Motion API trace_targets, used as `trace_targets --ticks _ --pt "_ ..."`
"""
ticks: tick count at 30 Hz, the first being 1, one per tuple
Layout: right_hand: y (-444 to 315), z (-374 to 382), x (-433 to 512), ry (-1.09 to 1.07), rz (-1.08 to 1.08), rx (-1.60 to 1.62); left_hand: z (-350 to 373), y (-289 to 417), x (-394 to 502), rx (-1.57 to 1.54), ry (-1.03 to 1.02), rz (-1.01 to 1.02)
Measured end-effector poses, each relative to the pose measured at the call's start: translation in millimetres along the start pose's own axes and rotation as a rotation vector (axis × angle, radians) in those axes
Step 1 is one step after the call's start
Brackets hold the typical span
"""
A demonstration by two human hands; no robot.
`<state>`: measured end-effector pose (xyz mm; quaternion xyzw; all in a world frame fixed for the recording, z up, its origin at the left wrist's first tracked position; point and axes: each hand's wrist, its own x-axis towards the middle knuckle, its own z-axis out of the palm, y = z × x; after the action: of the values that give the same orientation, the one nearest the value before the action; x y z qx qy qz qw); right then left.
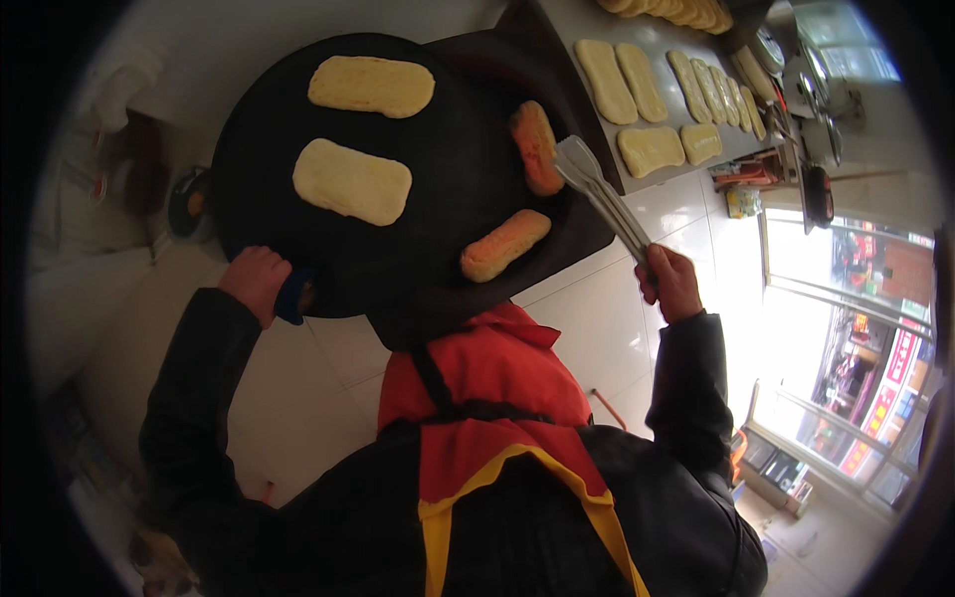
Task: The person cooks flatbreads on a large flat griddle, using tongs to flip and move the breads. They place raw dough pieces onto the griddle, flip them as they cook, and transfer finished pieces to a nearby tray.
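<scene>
Two pale flatbreads, one at the top [371,86] and one lower [352,181], lie on a round black griddle plate [448,142]. My left hand [257,282] grips a blue cloth-like piece [294,297] at the plate's near left edge; what it wraps is hidden. My right hand [671,280] holds metal tongs [608,198], their tips beside a reddish-lit bread [537,148] standing near the oven's right side. Another bread [506,245] with an orange glow lies nearer to me. Whether the tongs' tips touch the bread, I cannot tell.
To the right, a metal counter [649,74] bears several flattened dough pieces [650,151] and a row of breads [671,11] at its far edge. Pots [809,86] stand beyond. A tiled floor [589,313] shows below the oven, and a glass door [835,336] is at far right.
</scene>
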<state>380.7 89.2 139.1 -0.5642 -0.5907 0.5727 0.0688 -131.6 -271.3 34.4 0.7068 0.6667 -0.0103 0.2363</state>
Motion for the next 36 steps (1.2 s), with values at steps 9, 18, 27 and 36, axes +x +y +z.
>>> trace_targets --ticks 9,18,27,36 --pt "159.0 19.2 -65.3 -0.391 -0.050 0.993 -15.4 8.2 30.8 0.078 -0.387 -0.032" --pt "213.7 -27.9 -83.7 -0.305 0.114 1.262 -34.9 198.5 132.9 -0.128 -0.150 -0.004" --pt "213.0 -52.3 -85.7 -0.267 0.061 1.223 -23.9 290.3 249.0 -0.236 0.036 -0.152" --pt "171.2 -88.7 -35.2 -0.553 0.085 0.888 -34.7 319.2 215.7 -0.335 0.280 -0.182"
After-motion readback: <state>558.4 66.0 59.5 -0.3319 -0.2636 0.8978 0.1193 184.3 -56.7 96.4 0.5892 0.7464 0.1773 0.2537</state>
